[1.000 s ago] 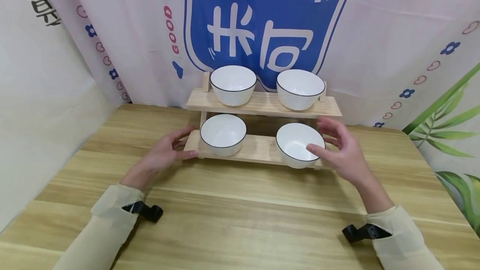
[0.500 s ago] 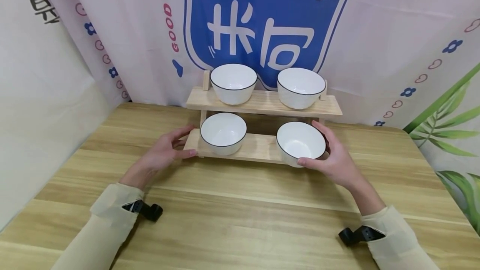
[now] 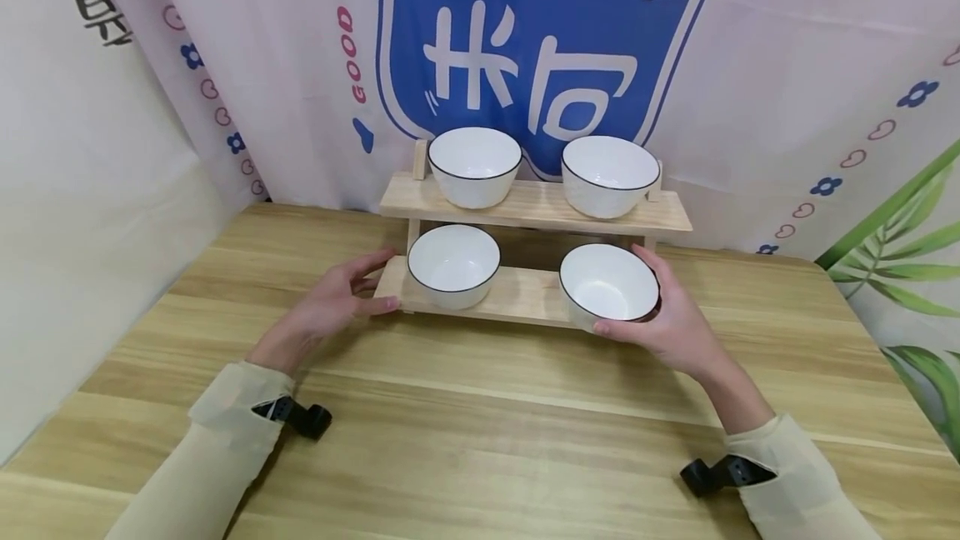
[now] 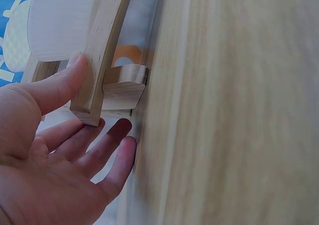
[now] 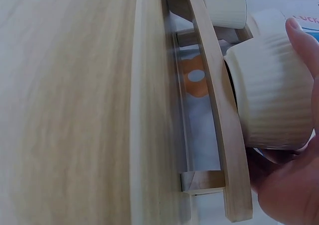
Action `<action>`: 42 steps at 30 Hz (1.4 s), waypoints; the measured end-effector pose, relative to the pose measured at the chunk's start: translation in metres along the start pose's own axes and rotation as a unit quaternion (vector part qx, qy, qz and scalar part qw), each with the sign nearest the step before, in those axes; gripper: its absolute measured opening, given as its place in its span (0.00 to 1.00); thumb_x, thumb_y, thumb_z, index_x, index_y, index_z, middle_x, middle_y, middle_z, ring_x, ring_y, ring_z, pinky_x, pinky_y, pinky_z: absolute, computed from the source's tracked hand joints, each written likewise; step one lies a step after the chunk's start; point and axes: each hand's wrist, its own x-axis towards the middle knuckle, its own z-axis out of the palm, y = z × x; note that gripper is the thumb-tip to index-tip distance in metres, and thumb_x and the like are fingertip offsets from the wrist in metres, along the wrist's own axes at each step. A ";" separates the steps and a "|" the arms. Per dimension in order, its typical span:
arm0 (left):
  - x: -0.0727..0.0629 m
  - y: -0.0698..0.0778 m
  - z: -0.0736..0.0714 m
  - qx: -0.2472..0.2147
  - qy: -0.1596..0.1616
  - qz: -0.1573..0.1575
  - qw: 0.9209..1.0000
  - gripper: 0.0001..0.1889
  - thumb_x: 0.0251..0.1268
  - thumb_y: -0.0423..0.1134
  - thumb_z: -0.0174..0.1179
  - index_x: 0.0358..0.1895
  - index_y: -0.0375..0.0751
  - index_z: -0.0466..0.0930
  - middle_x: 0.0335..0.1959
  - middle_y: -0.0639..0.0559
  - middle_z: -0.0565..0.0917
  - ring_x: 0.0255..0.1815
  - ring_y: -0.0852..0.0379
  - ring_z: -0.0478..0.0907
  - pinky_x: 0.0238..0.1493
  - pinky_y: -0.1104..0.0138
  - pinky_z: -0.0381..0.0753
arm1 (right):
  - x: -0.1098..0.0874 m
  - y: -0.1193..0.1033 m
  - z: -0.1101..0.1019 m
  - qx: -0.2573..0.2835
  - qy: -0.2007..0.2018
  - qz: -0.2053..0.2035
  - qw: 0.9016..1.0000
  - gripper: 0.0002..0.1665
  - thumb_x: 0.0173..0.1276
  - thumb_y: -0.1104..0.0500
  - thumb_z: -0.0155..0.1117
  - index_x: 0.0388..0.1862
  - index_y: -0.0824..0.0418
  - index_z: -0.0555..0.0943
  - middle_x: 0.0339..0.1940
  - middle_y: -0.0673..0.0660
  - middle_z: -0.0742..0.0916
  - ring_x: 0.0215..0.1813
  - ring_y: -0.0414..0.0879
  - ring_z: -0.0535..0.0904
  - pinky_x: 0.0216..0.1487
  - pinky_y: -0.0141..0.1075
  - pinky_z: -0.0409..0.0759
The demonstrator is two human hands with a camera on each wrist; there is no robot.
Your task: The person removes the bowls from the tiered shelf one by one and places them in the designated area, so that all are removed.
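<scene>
Beyond bare, straight-grained table [image 3: 465, 440], the left hand [image 3: 324, 303] clasps the pale, flat-planked wooden rack's [image 3: 528, 294] end between thumb and fingers; the right hand [image 3: 678, 323] grips a round, ribbed, dark-rimmed white bowl [image 3: 609, 283] at its lower right.

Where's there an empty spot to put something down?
The tabletop is bare in front of the rack, between the sleeves. The lower shelf has a gap between its left bowl and right bowl. Its ends are crowded: left hand on one, right hand round the right bowl at the other.
</scene>
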 end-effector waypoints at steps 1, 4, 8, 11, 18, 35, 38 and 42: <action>0.000 0.000 0.000 -0.001 0.000 -0.001 1.000 0.47 0.72 0.36 0.70 0.88 0.47 0.51 0.89 0.43 0.52 0.86 0.35 0.59 0.83 0.42 0.62 | 0.000 0.000 0.000 0.000 0.001 0.002 1.000 0.74 0.58 0.56 0.86 0.90 0.59 0.44 0.89 0.64 0.56 0.82 0.61 0.63 0.80 0.61 0.64; 0.001 0.001 0.001 0.002 0.001 -0.002 1.000 0.47 0.72 0.36 0.70 0.88 0.47 0.51 0.89 0.43 0.51 0.86 0.35 0.59 0.83 0.42 0.61 | 0.000 0.000 0.002 -0.003 0.005 0.003 1.000 0.74 0.57 0.56 0.86 0.89 0.60 0.44 0.87 0.65 0.60 0.81 0.61 0.65 0.80 0.60 0.65; 0.000 0.001 0.001 0.007 0.002 -0.003 1.000 0.47 0.72 0.37 0.70 0.88 0.47 0.50 0.89 0.43 0.51 0.86 0.34 0.58 0.84 0.41 0.60 | -0.001 -0.001 0.003 -0.011 0.012 0.003 1.000 0.74 0.56 0.55 0.87 0.89 0.60 0.46 0.86 0.65 0.62 0.79 0.61 0.67 0.78 0.59 0.67; 0.000 0.001 0.001 0.002 0.001 -0.001 1.000 0.47 0.72 0.36 0.70 0.88 0.47 0.50 0.89 0.43 0.51 0.86 0.34 0.58 0.84 0.41 0.60 | -0.001 -0.001 0.004 -0.017 0.015 0.005 1.000 0.73 0.56 0.54 0.87 0.89 0.59 0.47 0.85 0.65 0.63 0.78 0.60 0.69 0.77 0.57 0.69; 0.000 0.001 0.001 0.000 0.002 -0.003 1.000 0.47 0.72 0.36 0.69 0.88 0.48 0.51 0.89 0.42 0.50 0.86 0.34 0.59 0.83 0.42 0.61 | 0.001 0.001 0.005 -0.027 0.022 0.001 0.999 0.70 0.57 0.52 0.87 0.87 0.59 0.50 0.81 0.65 0.69 0.76 0.61 0.72 0.73 0.57 0.74; 0.000 0.000 0.001 0.002 0.002 -0.001 1.000 0.47 0.72 0.35 0.69 0.88 0.49 0.51 0.89 0.42 0.50 0.85 0.33 0.60 0.82 0.41 0.62 | 0.000 -0.009 0.002 -0.021 0.041 -0.037 0.998 0.65 0.55 0.57 0.88 0.84 0.61 0.57 0.78 0.62 0.72 0.72 0.58 0.74 0.59 0.19 0.73; 0.001 0.000 0.001 -0.001 -0.001 0.001 1.000 0.47 0.72 0.35 0.69 0.88 0.49 0.51 0.89 0.42 0.50 0.85 0.34 0.60 0.82 0.41 0.63 | 0.000 -0.012 0.003 -0.022 0.038 -0.041 0.998 0.65 0.54 0.57 0.88 0.84 0.60 0.58 0.77 0.63 0.72 0.72 0.58 0.74 0.58 0.19 0.74; 0.001 0.000 0.001 -0.001 0.001 0.001 1.000 0.47 0.72 0.35 0.69 0.88 0.48 0.51 0.89 0.42 0.50 0.85 0.34 0.59 0.83 0.41 0.62 | -0.001 -0.017 0.007 -0.020 0.034 -0.052 0.998 0.64 0.53 0.58 0.88 0.83 0.61 0.59 0.75 0.63 0.74 0.70 0.58 0.75 0.58 0.19 0.74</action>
